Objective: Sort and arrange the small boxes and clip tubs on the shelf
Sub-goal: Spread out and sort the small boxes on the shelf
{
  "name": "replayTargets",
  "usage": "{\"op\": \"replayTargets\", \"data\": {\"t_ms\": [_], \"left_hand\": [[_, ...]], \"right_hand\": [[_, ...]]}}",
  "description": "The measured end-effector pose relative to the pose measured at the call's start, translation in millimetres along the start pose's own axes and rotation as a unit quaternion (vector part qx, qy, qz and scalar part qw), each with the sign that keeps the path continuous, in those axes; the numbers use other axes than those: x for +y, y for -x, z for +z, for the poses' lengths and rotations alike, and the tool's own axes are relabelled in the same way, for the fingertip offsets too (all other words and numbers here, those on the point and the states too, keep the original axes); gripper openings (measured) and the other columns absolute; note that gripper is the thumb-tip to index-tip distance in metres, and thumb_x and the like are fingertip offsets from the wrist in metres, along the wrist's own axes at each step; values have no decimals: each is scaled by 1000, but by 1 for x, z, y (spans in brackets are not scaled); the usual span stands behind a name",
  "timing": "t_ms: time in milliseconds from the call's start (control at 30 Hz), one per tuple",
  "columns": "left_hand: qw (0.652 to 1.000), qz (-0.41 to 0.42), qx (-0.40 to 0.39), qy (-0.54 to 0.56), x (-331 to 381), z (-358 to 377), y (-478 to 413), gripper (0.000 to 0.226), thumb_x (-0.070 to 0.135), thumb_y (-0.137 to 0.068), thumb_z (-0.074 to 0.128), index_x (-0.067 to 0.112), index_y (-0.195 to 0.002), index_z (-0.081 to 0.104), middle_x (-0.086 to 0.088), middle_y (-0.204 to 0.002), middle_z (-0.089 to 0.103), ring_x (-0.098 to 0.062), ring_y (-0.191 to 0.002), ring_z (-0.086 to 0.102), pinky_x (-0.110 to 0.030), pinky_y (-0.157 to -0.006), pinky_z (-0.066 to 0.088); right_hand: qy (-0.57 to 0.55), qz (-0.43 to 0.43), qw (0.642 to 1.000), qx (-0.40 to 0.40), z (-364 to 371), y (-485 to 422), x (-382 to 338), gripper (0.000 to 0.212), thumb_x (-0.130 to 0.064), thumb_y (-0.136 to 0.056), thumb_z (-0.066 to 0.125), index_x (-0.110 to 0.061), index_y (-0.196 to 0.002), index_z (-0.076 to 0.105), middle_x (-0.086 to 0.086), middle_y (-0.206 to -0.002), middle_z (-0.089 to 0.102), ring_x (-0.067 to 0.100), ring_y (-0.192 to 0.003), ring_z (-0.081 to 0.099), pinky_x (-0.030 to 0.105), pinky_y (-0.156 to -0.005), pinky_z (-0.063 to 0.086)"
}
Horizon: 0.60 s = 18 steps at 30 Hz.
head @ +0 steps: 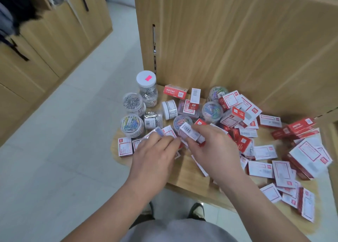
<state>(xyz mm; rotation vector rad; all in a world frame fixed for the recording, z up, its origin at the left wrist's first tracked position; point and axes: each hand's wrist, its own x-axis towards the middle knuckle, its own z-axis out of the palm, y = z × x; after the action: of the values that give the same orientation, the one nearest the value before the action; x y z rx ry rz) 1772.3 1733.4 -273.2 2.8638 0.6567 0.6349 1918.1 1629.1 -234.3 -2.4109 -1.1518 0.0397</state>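
A low wooden shelf [184,170] fills the middle and right of the frame, strewn with stationery. At centre, the person's right hand [214,150] grips a small barcoded box [190,134] between thumb and curled fingers, over the clutter. The left hand [155,156], just beside it on the left, has its fingers bent down onto a few white-and-red boxes [169,132] at the shelf's front left. I cannot tell whether it pinches one or only presses on them.

Clip tubs cluster at the shelf's left end. A tall tub [147,88] with a pink sticker on its lid stands at the back, a tub of silver clips [132,102] is just in front of it, and a tub of coloured clips [132,124] is nearer still. Beside these, a silver-filled tub [153,119] and a white tub [169,109] lie on their sides. More coloured tubs [212,111] stand just above the right hand.

To the right, red and white boxes [265,154] lie heaped in no order, with a stack of red boxes [301,128] near the right edge. Pale floor tiles [64,141] fill the left, and wooden cupboards [54,40] line the upper left.
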Motion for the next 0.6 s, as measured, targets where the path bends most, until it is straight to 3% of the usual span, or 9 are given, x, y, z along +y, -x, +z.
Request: {"op": "replayTargets", "data": {"t_ms": [100, 233, 400, 533, 600], "left_hand": [[1000, 22, -9, 4, 1, 0, -3, 18, 19, -88, 69, 24, -105, 72, 12, -100, 70, -21, -92, 50, -38, -71, 49], [996, 23, 21, 83, 3, -12, 9, 17, 18, -98, 64, 20, -111, 73, 7, -108, 70, -24, -90, 62, -36, -73, 52], [997, -10, 36, 68, -9, -12, 47, 20, 20, -91, 75, 23, -110, 74, 9, -110, 70, -21, -88, 66, -35, -60, 54], [993, -46, -22, 105, -13, 0, 52, 28, 22, -86, 80, 31, -110, 68, 11, -106, 58, -14, -86, 60, -26, -50, 39], [990, -53, -24, 130, -16, 3, 52, 24, 24, -89, 77, 29, -112, 68, 9, -107, 57, -14, -84, 60, -28, -49, 42]], "right_hand": [[-69, 21, 997, 19, -16, 7, 4, 36, -42, -89, 71, -28, -122, 71, -12, -107, 72, 15, -97, 66, 36, -77, 56], [-156, 73, 985, -1, -34, 27, 7, 31, -36, -86, 74, -26, -115, 74, -15, -90, 71, 7, -76, 64, 37, -71, 55], [-197, 120, 966, -119, -19, 58, -3, 18, -29, -88, 74, -22, -105, 77, -18, -60, 64, -2, -60, 61, 10, -58, 43], [-175, 140, 961, -162, 15, 74, -2, 18, -30, -93, 68, -22, -107, 75, -12, -78, 71, 3, -63, 62, 12, -61, 44], [-155, 134, 971, -126, 29, 78, 1, 14, -24, -94, 67, -18, -102, 77, -6, -86, 68, 10, -73, 62, 28, -72, 51]]}}
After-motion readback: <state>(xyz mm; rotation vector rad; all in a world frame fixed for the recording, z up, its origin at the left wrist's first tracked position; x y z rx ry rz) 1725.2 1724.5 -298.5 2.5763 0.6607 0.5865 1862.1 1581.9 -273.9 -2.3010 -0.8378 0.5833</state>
